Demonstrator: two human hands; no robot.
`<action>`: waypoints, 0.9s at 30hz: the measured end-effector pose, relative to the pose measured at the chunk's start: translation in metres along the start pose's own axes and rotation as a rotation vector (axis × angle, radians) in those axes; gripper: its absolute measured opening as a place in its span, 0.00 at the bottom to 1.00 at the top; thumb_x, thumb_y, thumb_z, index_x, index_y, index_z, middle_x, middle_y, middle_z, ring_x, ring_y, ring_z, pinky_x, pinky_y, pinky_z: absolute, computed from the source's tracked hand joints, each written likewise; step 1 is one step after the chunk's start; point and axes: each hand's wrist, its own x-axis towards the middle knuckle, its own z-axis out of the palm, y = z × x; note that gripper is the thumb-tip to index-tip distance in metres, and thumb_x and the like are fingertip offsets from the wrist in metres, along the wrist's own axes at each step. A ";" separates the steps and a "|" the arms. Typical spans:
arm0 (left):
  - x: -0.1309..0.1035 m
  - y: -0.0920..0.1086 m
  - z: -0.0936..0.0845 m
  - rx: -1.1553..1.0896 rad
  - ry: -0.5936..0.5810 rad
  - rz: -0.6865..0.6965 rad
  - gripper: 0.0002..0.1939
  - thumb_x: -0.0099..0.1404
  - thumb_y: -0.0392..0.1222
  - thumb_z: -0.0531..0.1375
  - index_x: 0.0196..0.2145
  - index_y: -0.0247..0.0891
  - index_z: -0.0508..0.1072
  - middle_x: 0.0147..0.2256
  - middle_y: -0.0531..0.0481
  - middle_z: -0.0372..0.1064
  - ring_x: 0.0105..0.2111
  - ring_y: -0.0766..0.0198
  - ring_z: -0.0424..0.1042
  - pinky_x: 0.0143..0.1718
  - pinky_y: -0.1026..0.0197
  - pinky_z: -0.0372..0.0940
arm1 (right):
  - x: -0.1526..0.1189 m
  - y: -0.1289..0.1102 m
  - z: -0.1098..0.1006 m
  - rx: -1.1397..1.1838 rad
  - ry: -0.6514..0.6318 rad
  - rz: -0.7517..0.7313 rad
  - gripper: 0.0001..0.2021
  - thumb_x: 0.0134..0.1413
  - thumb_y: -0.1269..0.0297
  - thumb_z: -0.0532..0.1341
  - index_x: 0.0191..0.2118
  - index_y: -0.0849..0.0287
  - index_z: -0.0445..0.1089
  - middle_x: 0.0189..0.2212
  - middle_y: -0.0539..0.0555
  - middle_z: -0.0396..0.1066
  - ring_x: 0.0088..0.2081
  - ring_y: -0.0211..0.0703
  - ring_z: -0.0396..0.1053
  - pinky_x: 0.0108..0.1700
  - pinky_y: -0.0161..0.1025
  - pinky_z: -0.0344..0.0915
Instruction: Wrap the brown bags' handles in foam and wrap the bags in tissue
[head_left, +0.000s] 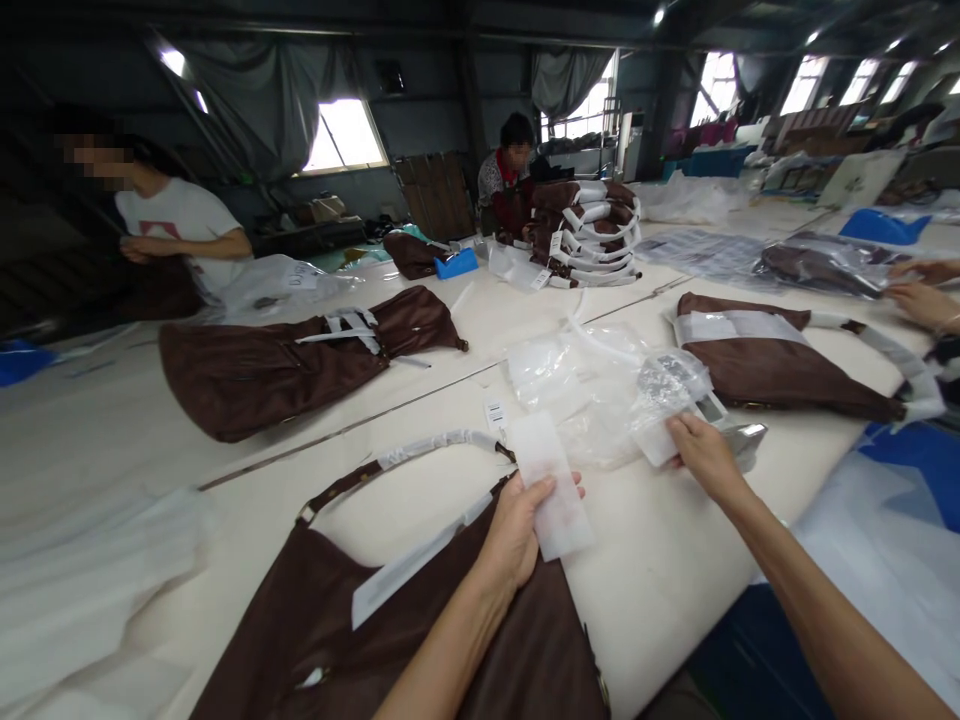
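Observation:
My left hand is closed on a white translucent wrapping sheet, thumb on top. It is over the upper edge of a brown handbag, whose handle is wrapped in white. A white strip lies along the bag's opening, and a paper tag hangs by the handle. To the right, my right hand pinches a second whitish translucent sheet. Beside and partly under that hand is a clear and grey object, perhaps a tape dispenser, partly hidden. A crumpled clear plastic bag lies between the hands.
More brown handbags lie on the white table: one at left, one at right, and a stack at the back. Two co-workers stand across the table. Another person's hands touch a plastic-covered bag at right.

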 end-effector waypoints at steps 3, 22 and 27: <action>-0.001 0.003 0.001 -0.075 0.008 0.024 0.20 0.59 0.45 0.67 0.46 0.32 0.73 0.42 0.36 0.77 0.43 0.48 0.77 0.47 0.49 0.72 | -0.004 -0.014 -0.009 -0.114 0.094 -0.119 0.13 0.54 0.51 0.52 0.30 0.55 0.66 0.29 0.56 0.70 0.35 0.51 0.69 0.39 0.45 0.64; 0.004 0.034 -0.026 0.693 0.276 0.542 0.16 0.67 0.55 0.55 0.39 0.42 0.73 0.44 0.46 0.73 0.48 0.54 0.68 0.53 0.55 0.59 | -0.105 -0.017 0.053 1.165 -0.158 0.240 0.17 0.36 0.63 0.77 0.28 0.58 0.69 0.28 0.49 0.75 0.30 0.38 0.71 0.32 0.36 0.72; 0.024 0.028 -0.040 0.783 0.315 0.373 0.14 0.52 0.51 0.69 0.29 0.43 0.70 0.33 0.49 0.72 0.38 0.53 0.69 0.45 0.56 0.60 | -0.090 -0.015 0.041 1.175 -0.018 0.208 0.17 0.35 0.64 0.77 0.34 0.58 0.74 0.33 0.48 0.75 0.36 0.38 0.72 0.36 0.35 0.76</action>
